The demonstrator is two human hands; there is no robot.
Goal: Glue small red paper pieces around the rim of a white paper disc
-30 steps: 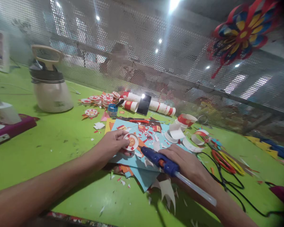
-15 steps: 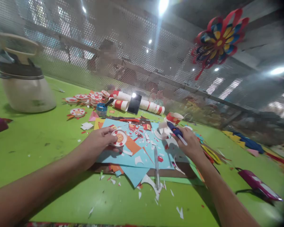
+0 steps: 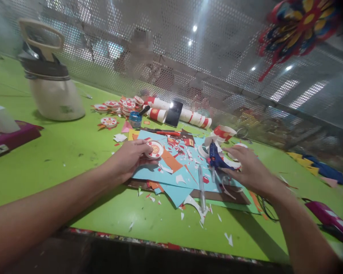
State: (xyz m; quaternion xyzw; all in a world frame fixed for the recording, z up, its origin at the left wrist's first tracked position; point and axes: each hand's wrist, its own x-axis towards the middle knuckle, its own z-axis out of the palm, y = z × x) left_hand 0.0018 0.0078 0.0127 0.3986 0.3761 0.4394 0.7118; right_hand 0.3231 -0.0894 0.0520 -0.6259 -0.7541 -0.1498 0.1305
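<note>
My left hand (image 3: pixel 133 158) pinches a round white paper disc (image 3: pixel 155 150) with a red and gold pattern, holding it over the left part of the light blue paper (image 3: pixel 148 173). On the right side of that paper lies a blue glue gun (image 3: pixel 213 154), its clear glue stick pointing toward me. My right hand (image 3: pixel 250 167) is open beside the gun's handle, thumb and fingers spread; whether a fingertip touches the handle, I cannot tell. White paper rings sit partly behind the gun and my fingers. A clear pen-like cutter (image 3: pixel 202 188) lies between my hands.
Finished-looking discs (image 3: pixel 128 104) are piled at the back left, near a blue jar (image 3: pixel 135 119). Behind the paper are paper tubes (image 3: pixel 194 116) and a phone (image 3: pixel 174 113). A sprayer (image 3: pixel 55 91) and power strip (image 3: pixel 20 139) stand left; a magenta device (image 3: pixel 330 219) lies right.
My right hand has let go of the glue gun, which now rests on the blue paper, and has opened. My left hand still holds the disc. The view has shifted.
</note>
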